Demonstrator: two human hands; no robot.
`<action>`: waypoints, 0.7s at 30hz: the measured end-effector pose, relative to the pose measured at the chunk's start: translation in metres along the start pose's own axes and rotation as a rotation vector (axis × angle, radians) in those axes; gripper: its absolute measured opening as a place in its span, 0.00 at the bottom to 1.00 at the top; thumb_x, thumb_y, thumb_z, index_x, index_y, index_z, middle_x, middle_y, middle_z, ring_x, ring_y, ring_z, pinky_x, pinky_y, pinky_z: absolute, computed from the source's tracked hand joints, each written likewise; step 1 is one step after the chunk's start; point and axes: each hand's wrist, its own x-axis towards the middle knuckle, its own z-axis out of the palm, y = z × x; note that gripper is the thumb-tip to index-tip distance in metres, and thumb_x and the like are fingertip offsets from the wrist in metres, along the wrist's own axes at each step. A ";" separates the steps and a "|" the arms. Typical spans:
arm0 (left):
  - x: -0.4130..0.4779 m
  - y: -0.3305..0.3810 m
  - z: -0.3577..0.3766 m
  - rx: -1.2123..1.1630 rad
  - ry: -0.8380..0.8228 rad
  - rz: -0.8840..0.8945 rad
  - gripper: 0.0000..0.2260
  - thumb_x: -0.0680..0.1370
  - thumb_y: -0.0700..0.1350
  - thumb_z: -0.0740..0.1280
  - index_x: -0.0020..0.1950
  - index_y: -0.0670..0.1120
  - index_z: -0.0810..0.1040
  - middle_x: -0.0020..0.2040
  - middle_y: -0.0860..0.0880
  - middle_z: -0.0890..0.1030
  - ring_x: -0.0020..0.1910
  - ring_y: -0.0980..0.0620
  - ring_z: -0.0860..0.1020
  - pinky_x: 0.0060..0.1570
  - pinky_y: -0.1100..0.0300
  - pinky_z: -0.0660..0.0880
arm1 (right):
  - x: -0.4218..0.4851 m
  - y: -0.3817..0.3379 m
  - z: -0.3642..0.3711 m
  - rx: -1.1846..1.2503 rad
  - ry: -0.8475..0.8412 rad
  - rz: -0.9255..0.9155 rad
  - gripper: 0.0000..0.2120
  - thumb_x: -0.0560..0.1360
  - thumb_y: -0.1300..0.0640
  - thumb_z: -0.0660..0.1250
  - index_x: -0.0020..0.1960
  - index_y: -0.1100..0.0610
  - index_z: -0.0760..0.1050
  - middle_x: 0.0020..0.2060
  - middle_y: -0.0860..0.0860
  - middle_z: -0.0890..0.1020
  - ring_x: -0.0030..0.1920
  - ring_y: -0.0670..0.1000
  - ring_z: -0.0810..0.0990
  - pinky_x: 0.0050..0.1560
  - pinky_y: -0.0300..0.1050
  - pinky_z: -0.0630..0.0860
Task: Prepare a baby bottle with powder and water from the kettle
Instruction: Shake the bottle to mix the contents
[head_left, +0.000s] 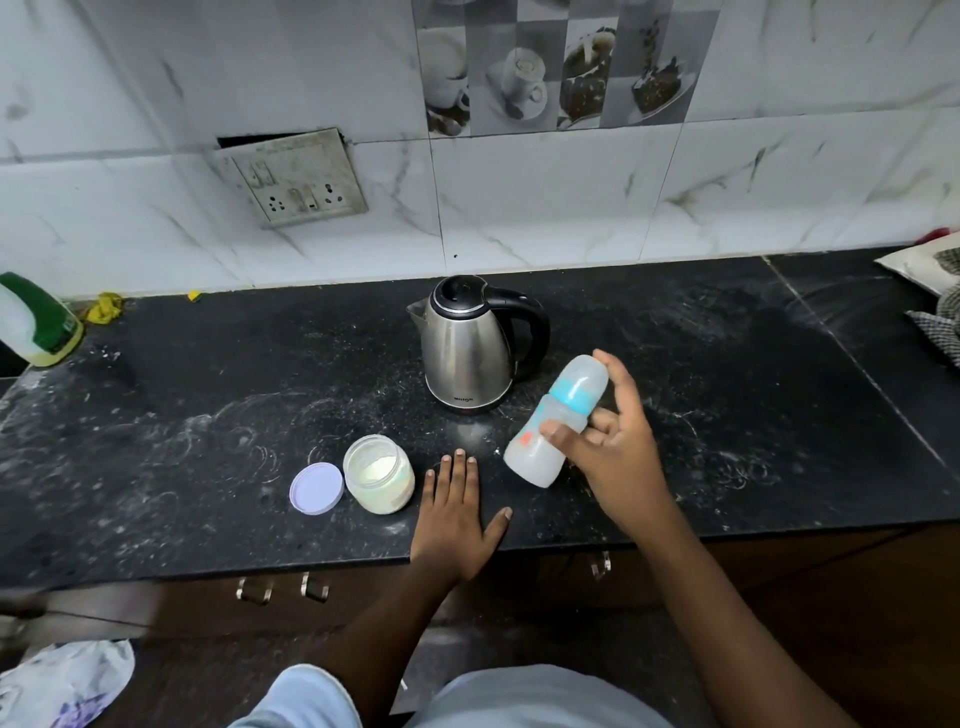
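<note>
Right hand (608, 457) grips tilted translucent blue-collared plastic baby bottle (556, 421), thumb across it; left hand (454, 512) flat, fingers spread, on black speckled stone counter (208, 441).

Bare forearms (400, 618), pale blue cloth (524, 699)
The left hand (451, 517) and right hand (615, 452) have short, plain nails. Both forearms are uncovered along their whole visible length. The cloth shows as two rounded folds; which garment is unclear.

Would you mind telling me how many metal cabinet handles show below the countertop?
3. The first handle and second handle sit side by side, left of the left forearm; the third handle shows just left of the right forearm. The arms may hide more.
</note>
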 end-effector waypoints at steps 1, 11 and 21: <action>0.000 -0.001 -0.001 -0.006 0.007 -0.001 0.46 0.79 0.73 0.35 0.86 0.41 0.46 0.86 0.41 0.46 0.86 0.42 0.43 0.81 0.44 0.38 | 0.001 -0.001 -0.001 -0.012 0.008 -0.009 0.41 0.73 0.69 0.77 0.76 0.41 0.64 0.62 0.51 0.83 0.59 0.51 0.85 0.59 0.47 0.83; 0.001 0.001 -0.002 0.005 -0.012 -0.013 0.44 0.80 0.73 0.39 0.86 0.43 0.43 0.86 0.43 0.42 0.85 0.44 0.39 0.83 0.43 0.39 | 0.004 0.001 -0.004 0.210 0.032 0.064 0.39 0.75 0.70 0.74 0.77 0.42 0.65 0.57 0.57 0.86 0.58 0.57 0.86 0.56 0.55 0.83; 0.001 0.001 -0.002 -0.003 -0.012 -0.016 0.43 0.81 0.71 0.44 0.86 0.42 0.44 0.86 0.42 0.44 0.85 0.44 0.40 0.82 0.44 0.38 | 0.008 -0.001 -0.005 0.278 0.027 0.098 0.41 0.72 0.68 0.75 0.77 0.42 0.65 0.56 0.58 0.86 0.58 0.58 0.85 0.59 0.59 0.82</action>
